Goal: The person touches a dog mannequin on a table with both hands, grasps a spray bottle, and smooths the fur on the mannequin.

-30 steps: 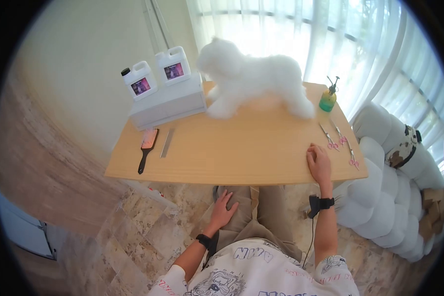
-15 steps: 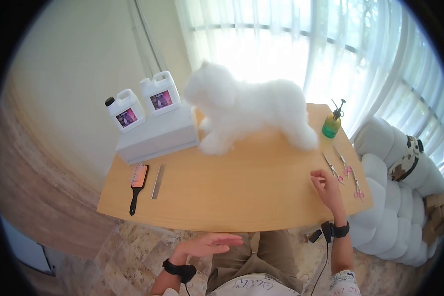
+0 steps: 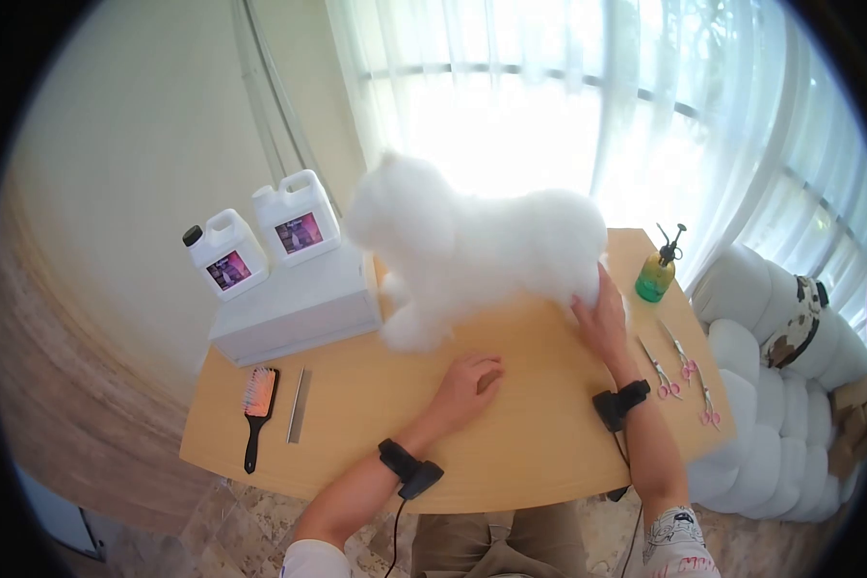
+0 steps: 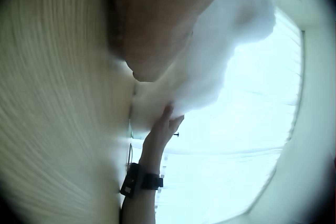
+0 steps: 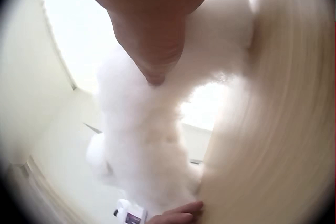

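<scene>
Two jugs (image 3: 260, 239) on a box (image 3: 294, 306); brush (image 3: 256, 405), comb (image 3: 299, 406), scissors (image 3: 682, 378).

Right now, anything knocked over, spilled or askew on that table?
Nothing stands out. The white fluffy dog stands upright on the table, right hand on its rear, left hand resting flat. Jugs, spray bottle upright; brush, comb, scissors lie flat.

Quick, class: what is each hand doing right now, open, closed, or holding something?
Left hand: loosely curled, resting on the table, holding nothing.
Right hand: open, fingers straight against the white fluffy dog's hind leg.
</scene>
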Available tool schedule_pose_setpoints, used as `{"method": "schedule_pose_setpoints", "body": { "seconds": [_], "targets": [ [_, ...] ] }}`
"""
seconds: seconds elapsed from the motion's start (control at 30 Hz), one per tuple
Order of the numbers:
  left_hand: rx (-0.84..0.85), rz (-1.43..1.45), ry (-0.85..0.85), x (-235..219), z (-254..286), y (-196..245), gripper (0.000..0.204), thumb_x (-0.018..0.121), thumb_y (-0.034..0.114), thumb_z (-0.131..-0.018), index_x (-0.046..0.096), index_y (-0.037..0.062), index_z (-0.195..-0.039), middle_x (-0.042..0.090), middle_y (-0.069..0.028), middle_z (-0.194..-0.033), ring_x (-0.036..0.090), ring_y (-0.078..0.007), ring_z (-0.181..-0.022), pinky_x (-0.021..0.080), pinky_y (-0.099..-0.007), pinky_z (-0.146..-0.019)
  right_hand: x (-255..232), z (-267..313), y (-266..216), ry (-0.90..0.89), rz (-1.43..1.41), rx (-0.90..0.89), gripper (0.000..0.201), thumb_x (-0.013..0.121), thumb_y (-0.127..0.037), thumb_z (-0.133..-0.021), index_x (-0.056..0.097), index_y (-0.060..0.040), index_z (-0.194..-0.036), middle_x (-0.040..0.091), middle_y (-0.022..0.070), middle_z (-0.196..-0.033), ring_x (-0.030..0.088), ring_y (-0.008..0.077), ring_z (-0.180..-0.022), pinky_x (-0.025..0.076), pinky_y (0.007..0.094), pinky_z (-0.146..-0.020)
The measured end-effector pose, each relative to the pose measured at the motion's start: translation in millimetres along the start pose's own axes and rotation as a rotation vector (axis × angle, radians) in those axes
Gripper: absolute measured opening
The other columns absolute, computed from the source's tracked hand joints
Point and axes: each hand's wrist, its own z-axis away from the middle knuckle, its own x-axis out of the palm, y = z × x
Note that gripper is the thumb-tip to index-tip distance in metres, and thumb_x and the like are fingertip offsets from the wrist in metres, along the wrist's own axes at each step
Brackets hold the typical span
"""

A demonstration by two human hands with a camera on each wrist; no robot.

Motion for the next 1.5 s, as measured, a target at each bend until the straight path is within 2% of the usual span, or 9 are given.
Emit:
{"method": "schedule_pose_setpoints", "body": {
  "seconds": [0.13, 0.7, 0.93, 1.0, 1.1, 1.2, 1.33, 1.43, 1.5],
  "targets": [
    [0.043, -0.078, -0.020, 1.1, 2.2, -0.2, 0.015, 0.075, 0.013, -0.091, 0.074, 0.0051, -0.104, 0.068, -0.0146, -0.134, 0.060, -0.0377, -0.125, 0.046, -0.0471, -0.110, 1.9, -0.2, 3.6, -0.069, 0.032, -0.007, 0.078, 0.073, -0.014, -0.093, 0.036, -0.0010, -0.160, 0.059, 0.0263, -0.141, 0.055, 0.0459, -0.131, 0.042, 0.0527, -0.111],
    [0.052, -0.156, -0.040, 0.6, -1.8, 7.5, 0.018, 0.076, 0.018, -0.091, 0.075, 0.0069, -0.105, 0.068, -0.0156, -0.131, 0.062, -0.0376, -0.123, 0.048, -0.0474, -0.107, 14.7, -2.5, 5.3, -0.032, 0.038, -0.108, 0.083, 0.073, -0.009, -0.092, 0.030, 0.0065, -0.161, 0.051, 0.0295, -0.150, 0.051, 0.0473, -0.133, 0.039, 0.0535, -0.114],
    [0.095, -0.143, -0.058, 4.6, 11.2, -1.8, 0.029, 0.075, 0.019, -0.092, 0.074, 0.0050, -0.118, 0.066, -0.0183, -0.138, 0.061, -0.0404, -0.127, 0.048, -0.0491, -0.111, -13.2, 2.5, -41.6, 0.264, 0.052, -0.247, 0.069, 0.076, -0.011, -0.090, 0.047, -0.0014, -0.151, 0.055, 0.0231, -0.148, 0.056, 0.0429, -0.131, 0.044, 0.0519, -0.113],
    [0.173, -0.193, -0.062, 2.5, 14.4, 1.5, 0.035, 0.073, 0.018, -0.093, 0.071, 0.0031, -0.125, 0.066, -0.0202, -0.139, 0.062, -0.0423, -0.126, 0.048, -0.0500, -0.111, -8.4, 17.2, -37.6, -0.145, -0.099, -0.253, 0.043, 0.076, -0.013, -0.091, 0.063, -0.0071, -0.131, 0.066, 0.0179, -0.134, 0.064, 0.0373, -0.121, 0.053, 0.0502, -0.102],
    [0.178, -0.234, -0.098, 0.6, 15.8, 10.1, 0.036, 0.071, 0.017, -0.095, 0.069, 0.0013, -0.128, 0.065, -0.0222, -0.138, 0.063, -0.0428, -0.124, 0.050, -0.0493, -0.109, 11.2, 37.6, -52.4, -0.241, -0.168, -0.410, 0.024, 0.073, -0.016, -0.094, 0.070, -0.0089, -0.117, 0.072, 0.0172, -0.119, 0.070, 0.0374, -0.109, 0.057, 0.0504, -0.092],
    [0.189, -0.137, -0.229, -4.3, 6.0, 2.6, 0.033, 0.069, 0.015, -0.097, 0.069, 0.0000, -0.127, 0.066, -0.0239, -0.136, 0.064, -0.0435, -0.121, 0.052, -0.0494, -0.107, 41.3, 58.5, -44.6, -0.405, -0.188, -0.294, 0.028, 0.071, -0.020, -0.096, 0.071, -0.0070, -0.120, 0.073, 0.0208, -0.120, 0.069, 0.0417, -0.111, 0.057, 0.0510, -0.095],
    [0.291, -0.135, -0.098, -5.1, 12.4, -2.1, 0.031, 0.067, 0.014, -0.098, 0.069, -0.0017, -0.124, 0.066, -0.0249, -0.133, 0.064, -0.0434, -0.121, 0.052, -0.0483, -0.105, 60.9, 60.0, -23.8, -0.541, -0.217, -0.274, 0.036, 0.068, -0.025, -0.099, 0.068, -0.0066, -0.129, 0.069, 0.0226, -0.132, 0.067, 0.0444, -0.116, 0.056, 0.0510, -0.099],
    [0.237, -0.106, -0.140, -6.5, 14.8, -1.8, 0.028, 0.066, 0.013, -0.099, 0.069, -0.0021, -0.123, 0.067, -0.0250, -0.131, 0.064, -0.0438, -0.120, 0.052, -0.0481, -0.105, 61.7, 66.4, -19.7, -0.643, -0.226, -0.236, 0.043, 0.067, -0.029, -0.100, 0.065, -0.0054, -0.136, 0.065, 0.0232, -0.142, 0.064, 0.0447, -0.124, 0.053, 0.0514, -0.105],
    [0.046, 0.000, -0.242, -0.9, 16.6, -3.2, 0.035, 0.068, 0.016, -0.099, 0.069, -0.0013, -0.129, 0.066, -0.0255, -0.134, 0.065, -0.0424, -0.122, 0.052, -0.0480, -0.105, 57.0, 79.7, -16.5, -0.528, -0.124, -0.361, 0.046, 0.067, -0.031, -0.101, 0.064, -0.0046, -0.139, 0.062, 0.0232, -0.146, 0.062, 0.0455, -0.127, 0.050, 0.0517, -0.110]
  ]
}}
